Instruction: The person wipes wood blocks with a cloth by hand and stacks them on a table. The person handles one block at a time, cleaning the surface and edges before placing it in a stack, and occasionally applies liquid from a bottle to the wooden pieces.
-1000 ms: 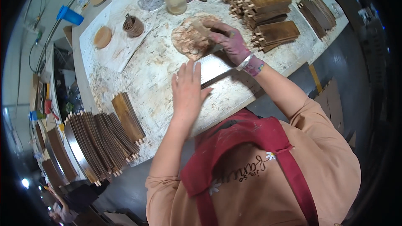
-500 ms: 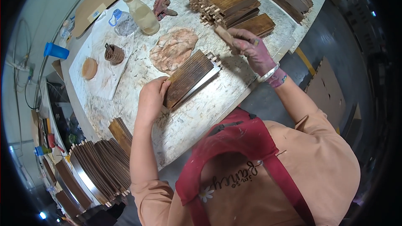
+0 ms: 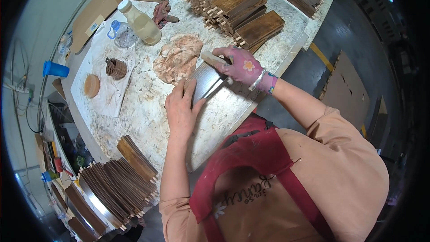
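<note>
A flat wood panel [image 3: 207,80] with a dull grey sheen lies slantwise on the speckled worktable [image 3: 148,116]. My bare left hand [image 3: 181,110] presses on its near end, fingers over the top and thumb along the edge. My right hand [image 3: 242,65], in a stained pink glove, sits at the panel's far end and grips a pale block [image 3: 209,56] that touches the panel. A crumpled, stained rag [image 3: 177,58] lies just left of the panel.
Stacks of dark wood panels [image 3: 237,4] fill the far side of the table. More panels [image 3: 116,188] stand on edge at the near left. A plastic bottle [image 3: 141,22], a small brown pot [image 3: 116,68] and a round lid [image 3: 92,85] sit on white paper at the left.
My right hand went from the rag out toward the stacks, then came back with the pale block to the panel's far end. My left hand has stayed on the panel.
</note>
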{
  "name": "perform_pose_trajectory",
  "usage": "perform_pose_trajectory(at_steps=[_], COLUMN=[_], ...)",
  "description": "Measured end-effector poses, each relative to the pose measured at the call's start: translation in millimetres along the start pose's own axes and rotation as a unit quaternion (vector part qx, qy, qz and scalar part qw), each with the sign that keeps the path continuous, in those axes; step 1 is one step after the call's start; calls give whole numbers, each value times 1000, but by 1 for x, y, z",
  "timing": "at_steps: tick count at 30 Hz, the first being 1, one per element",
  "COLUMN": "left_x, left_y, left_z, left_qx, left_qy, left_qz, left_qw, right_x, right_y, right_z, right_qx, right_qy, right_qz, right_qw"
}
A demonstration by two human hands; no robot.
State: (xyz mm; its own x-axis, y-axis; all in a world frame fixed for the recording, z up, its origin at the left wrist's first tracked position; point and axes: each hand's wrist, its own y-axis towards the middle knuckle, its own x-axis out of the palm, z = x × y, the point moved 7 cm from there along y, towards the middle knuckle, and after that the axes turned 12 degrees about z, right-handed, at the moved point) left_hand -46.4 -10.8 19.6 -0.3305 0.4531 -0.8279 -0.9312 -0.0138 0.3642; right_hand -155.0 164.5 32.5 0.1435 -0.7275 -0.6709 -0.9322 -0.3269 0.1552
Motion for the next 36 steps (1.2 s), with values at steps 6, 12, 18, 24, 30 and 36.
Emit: perform_pose_trajectory(at_steps=[6,12,18,24,30,36], left_x=[0,20,33,30,25,42], left_y=[-5,-19,-34,-28,-28,-33], left_z=[6,48,30,35,37,23], left_qx=[-2,94,87,70,48,-10], left_qy=[68,45,49,45,29,-49], left_qz=[5,39,61,129,145,161], left_qw=[998,994,993,988,988,986], right_x=[-36,-4,120,68,-8,64], right_y=[-38,5,11,37,71,-30], right_z=[-16,-80,-132,-87,-42,-148], right_qx=[15,-191,-331,-296,-254,-462], right_qy=[-65,28,-58,-72,-290,-122], right_qz=[-138,-146,-267,-267,-225,-319], right_qw=[988,970,903,914,895,818])
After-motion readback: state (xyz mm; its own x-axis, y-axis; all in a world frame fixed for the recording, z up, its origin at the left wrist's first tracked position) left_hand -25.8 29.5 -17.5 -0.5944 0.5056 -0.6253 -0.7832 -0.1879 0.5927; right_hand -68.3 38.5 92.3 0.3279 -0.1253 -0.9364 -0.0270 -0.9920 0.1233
